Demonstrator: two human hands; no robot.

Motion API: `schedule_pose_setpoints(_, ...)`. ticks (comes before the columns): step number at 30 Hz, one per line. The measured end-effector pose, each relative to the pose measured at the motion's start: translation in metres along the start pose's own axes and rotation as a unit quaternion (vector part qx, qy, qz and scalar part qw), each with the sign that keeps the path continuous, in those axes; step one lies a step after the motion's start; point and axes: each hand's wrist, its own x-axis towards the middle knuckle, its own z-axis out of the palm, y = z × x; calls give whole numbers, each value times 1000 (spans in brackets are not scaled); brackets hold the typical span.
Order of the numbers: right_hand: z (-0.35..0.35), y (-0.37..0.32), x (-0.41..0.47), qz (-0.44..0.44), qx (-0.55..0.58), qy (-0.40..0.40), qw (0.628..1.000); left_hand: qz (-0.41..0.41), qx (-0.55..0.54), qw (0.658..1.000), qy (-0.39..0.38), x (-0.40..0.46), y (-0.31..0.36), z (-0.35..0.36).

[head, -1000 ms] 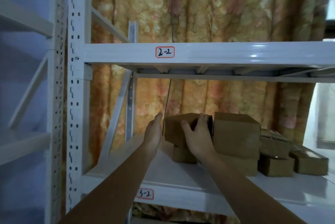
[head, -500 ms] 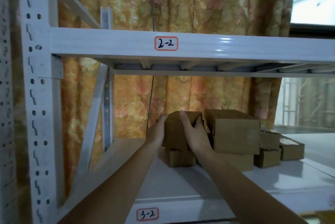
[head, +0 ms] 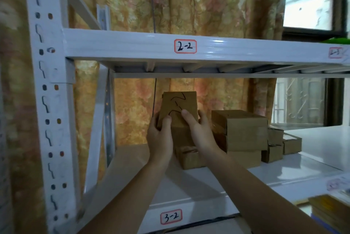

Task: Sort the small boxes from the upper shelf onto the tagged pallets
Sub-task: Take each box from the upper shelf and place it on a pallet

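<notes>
Two hands hold one small box (head: 178, 109) up off the shelf (head: 189, 186). Your left hand (head: 161, 139) grips its left side with the thumb curled on the front, and your right hand (head: 198, 133) grips the right side the same way. The box is tipped toward you, and a black squiggle shows on its face. I think the job has only just begun, since you have not yet put this box down on any pallet, and no pallet shows here. More boxes (head: 240, 131) wait at three o'clock from the one you hold, stacked close together, with another small one (head: 189, 156) just under your hands. Red-edged tags (head: 185, 46) mark the white shelves. A flowery curtain (head: 189, 2) hangs behind, and a window (head: 308, 0) sits at two o'clock.
</notes>
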Motion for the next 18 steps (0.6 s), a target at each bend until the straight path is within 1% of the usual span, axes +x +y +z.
schedule_pose_setpoints(3, -1, 2, -10, -25, -8, -9, 1000, 3, -50, 999, -20, -7, 4, -8)
schedule_pose_setpoints(6, -10, 1, -21, -45, -27, -15, 999, -34, -96, 994, -49, -15, 0, -13)
schedule_pose_setpoints(9, -17, 4, -27, -63, -77, -9, 995, -61, -117, 988, -81, -26, -1, -12)
schedule_pose_setpoints(11, -23, 7, -32, -70, -100, -6, 993, -57, -129, 985, -103, -38, 0, -10)
schedule_pose_setpoints(14, -38, 6, -47, -69, -124, 1, 990, -35, -124, 986, -107, -61, 6, 0)
schedule_pose_setpoints(18, -74, -13, -81, -96, -109, -1, 989, -15, -97, 990, -101, -96, 15, 27)
